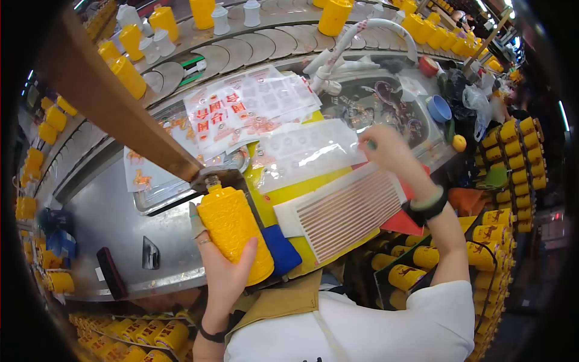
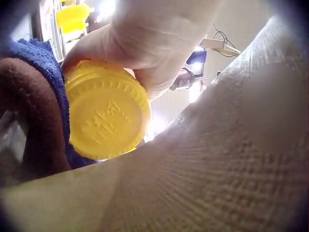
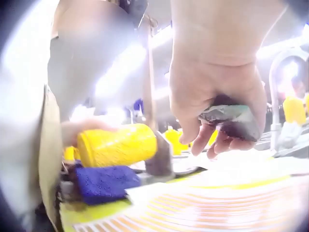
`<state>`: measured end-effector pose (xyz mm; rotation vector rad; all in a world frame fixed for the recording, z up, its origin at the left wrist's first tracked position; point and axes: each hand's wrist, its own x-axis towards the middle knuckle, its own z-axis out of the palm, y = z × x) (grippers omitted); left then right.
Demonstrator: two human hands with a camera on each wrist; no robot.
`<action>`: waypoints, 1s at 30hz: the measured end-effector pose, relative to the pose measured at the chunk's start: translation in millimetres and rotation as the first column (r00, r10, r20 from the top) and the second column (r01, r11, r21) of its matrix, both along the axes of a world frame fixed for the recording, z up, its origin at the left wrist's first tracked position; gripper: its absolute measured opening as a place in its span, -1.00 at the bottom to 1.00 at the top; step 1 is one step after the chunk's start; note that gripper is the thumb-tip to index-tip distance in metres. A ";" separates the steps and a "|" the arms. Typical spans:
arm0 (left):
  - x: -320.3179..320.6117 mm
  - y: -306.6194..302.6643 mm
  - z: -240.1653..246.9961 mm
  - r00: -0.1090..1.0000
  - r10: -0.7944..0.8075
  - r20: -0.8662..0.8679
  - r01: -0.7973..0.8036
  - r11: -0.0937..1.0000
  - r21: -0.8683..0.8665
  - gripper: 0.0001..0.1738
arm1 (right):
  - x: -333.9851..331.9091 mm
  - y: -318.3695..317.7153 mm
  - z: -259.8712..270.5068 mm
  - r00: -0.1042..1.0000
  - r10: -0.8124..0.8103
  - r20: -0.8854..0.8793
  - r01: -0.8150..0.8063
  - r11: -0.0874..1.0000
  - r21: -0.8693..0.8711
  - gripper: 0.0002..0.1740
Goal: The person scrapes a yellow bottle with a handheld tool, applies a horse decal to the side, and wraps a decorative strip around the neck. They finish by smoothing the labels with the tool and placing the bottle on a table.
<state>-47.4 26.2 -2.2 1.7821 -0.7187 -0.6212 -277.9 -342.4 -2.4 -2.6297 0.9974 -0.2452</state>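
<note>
A yellow embossed bottle [image 1: 235, 229] with a clear neck lies tilted in my left hand [image 1: 224, 265], thumb on one side and fingers on the other. Its round yellow base [image 2: 108, 113] faces the left wrist camera. A blue cloth [image 1: 281, 250] is right beside the bottle's lower end. The bottle's neck overlaps the dark bracket at the foot of a wooden post [image 1: 163, 148] in the head view. My right hand [image 1: 389, 151] is over the right edge of a clear plastic sheet [image 1: 307, 154], blurred. In its palm it holds a dark flat piece with a greenish edge [image 3: 231, 121].
A white sheet with brown strips [image 1: 350, 208] lies on a yellow mat. Red-printed sheets [image 1: 232, 108] lie behind it. A water-filled sink [image 1: 386, 102] with a white faucet [image 1: 325, 78] stands back right. Yellow bottles ride the conveyor [image 1: 235, 51]; racks of bottles flank me.
</note>
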 end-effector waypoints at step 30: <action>-4.6 -2.8 2.3 0.980 0.082 -0.183 -0.095 0.994 -0.062 0.03 | -57.2 -132.3 -7.2 0.960 -0.238 -0.145 0.225 0.969 -0.099 -0.65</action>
